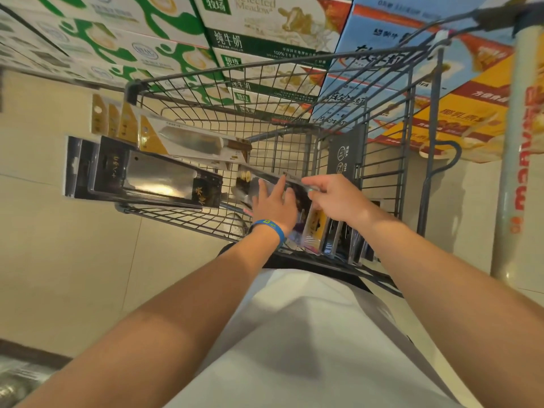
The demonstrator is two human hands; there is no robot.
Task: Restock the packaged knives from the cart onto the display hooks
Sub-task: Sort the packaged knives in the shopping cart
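While both hands are reaching down into the cart (382, 119), we are taking up one knife pack (265, 179) from the load. The right hand (335, 198) is pinching the pack's near edge between thumb and fingers, so it is grasping the pack. The left hand (275, 203) is lying flat with fingers spread, apparently on the pack's face; it is steadying rather than gripping, and we are reading it as released. We judge this two-handed hold to be for control: the pack is long, flat and slick, and one pinched edge alone would let it swing.

The pack is lying directly under the left palm and running away from the right fingertips toward the far-left. Beyond the left hand, a black cleaver pack (156, 178) and a gold-card pack (191, 141) are resting across the cart rim, their hang-hole ends sticking out over the floor; this is probably staging, keeping the hang holes easy to reach. Just below the right wrist, more packs (332, 234) are standing on edge, filed side by side.

No display hooks are in view, so hanging is not yet begun for this pack. Milk cartons (259, 39) are stacked beyond the cart.
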